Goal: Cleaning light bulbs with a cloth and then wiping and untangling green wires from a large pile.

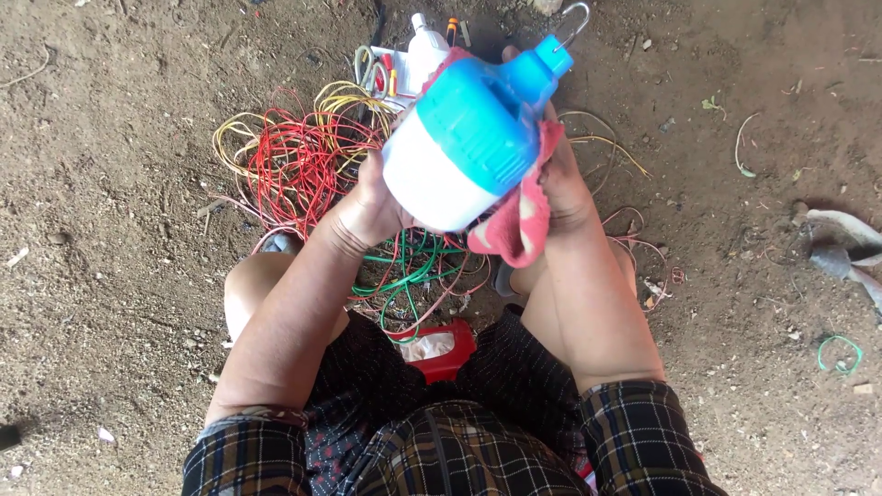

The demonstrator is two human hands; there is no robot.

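A large blue and white lamp bulb [464,138] with a metal hook [576,20] at its blue end is held up over my knees. My left hand [367,202] grips its white dome from the left. Pressed against the bulb's right side, my right hand [562,179] holds a red cloth [514,225] that wraps under and behind the blue body. Both hands are closed on what they hold.
A tangle of red, yellow and green wires [303,161] lies on the dirt ground ahead. Small tools and a white bottle [424,50] lie beyond it. A red box [441,349] sits between my legs. Scraps and a green ring [838,354] lie at right.
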